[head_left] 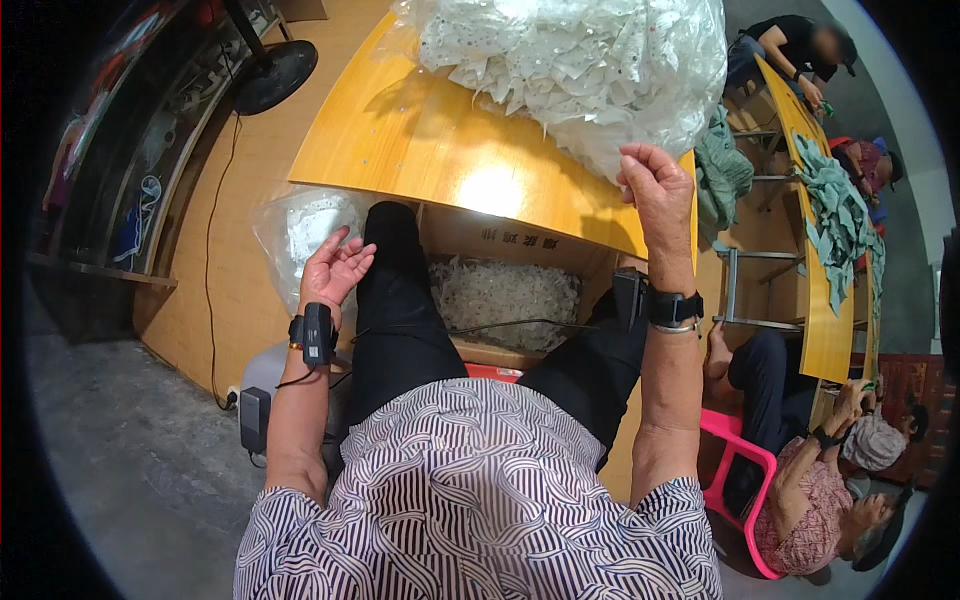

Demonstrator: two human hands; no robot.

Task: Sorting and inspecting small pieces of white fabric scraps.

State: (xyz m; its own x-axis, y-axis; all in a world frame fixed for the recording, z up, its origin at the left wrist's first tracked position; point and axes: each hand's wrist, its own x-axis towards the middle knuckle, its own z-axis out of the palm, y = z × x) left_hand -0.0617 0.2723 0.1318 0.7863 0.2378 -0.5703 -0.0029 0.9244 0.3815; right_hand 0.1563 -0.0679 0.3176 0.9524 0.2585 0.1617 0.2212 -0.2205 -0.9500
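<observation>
A large clear plastic bag point(650, 140) full of small white pieces with dark specks point(540, 65) lies on the yellow wooden table point(410, 140). My right hand point(658, 190) is raised at the bag's near right edge, fingers curled and thumb pressed to them. Whatever it pinches, if anything, is too small to make out. Left of the table, my left hand point(338, 262) is palm up with fingers apart, holding nothing. Just beside it is a smaller clear bag point(285, 225) with white contents. Between my knees, a cardboard box point(480, 235) under the table holds more whitish pieces point(510, 300).
Several people work at another yellow table point(828, 320) on the right, strewn with green cloth point(835, 205). A pink chair point(765, 460) stands near my right elbow. On the left are a black round stand base point(276, 78), a cable point(212, 230) and a shelf point(105, 265).
</observation>
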